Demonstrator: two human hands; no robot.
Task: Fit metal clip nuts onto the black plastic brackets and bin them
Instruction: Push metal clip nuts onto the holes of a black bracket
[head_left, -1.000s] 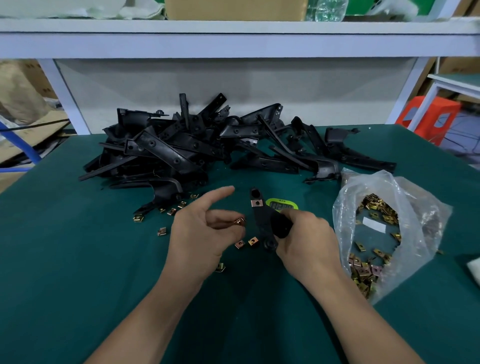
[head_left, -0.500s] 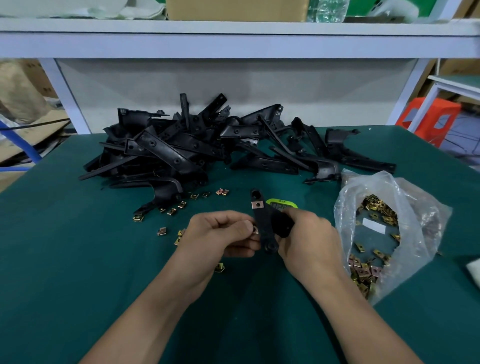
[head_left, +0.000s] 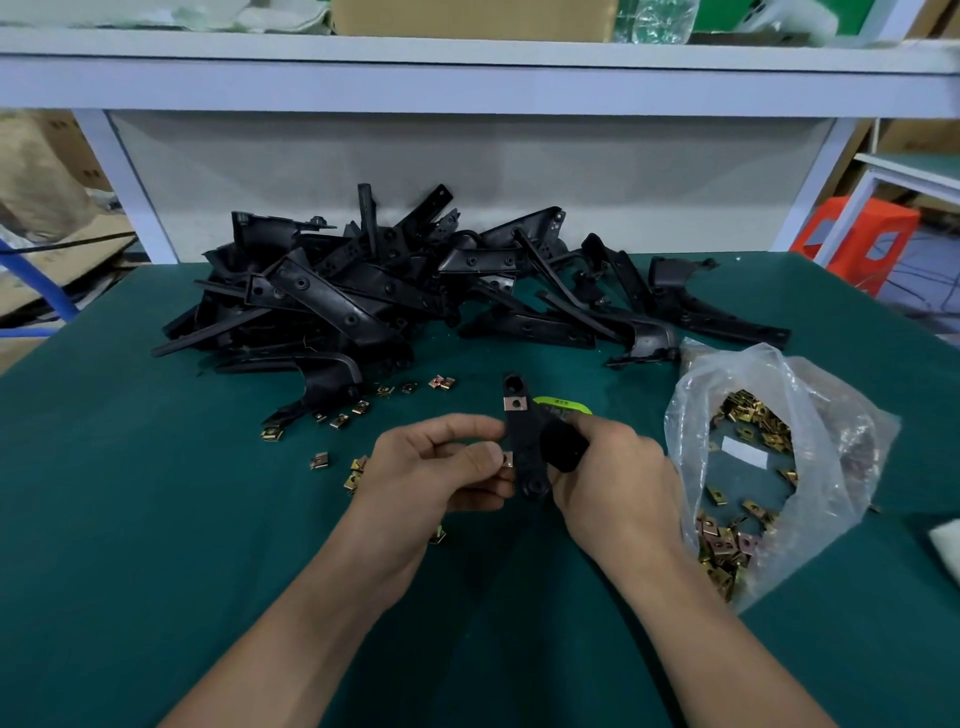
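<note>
Clip nut (head_left: 508, 459) now against bracket (head_left: 521, 436), left hand (head_left: 436, 470) closer.

No text is reading clearly. Just right of the black bracket (head_left: 521, 441), a lime-green label (head_left: 558, 401) is showing small dark print, too blurred to make out. Farther right of the bracket, a white slip (head_left: 744, 451) is lying inside a plastic bag (head_left: 841, 415), looking blank.
</note>
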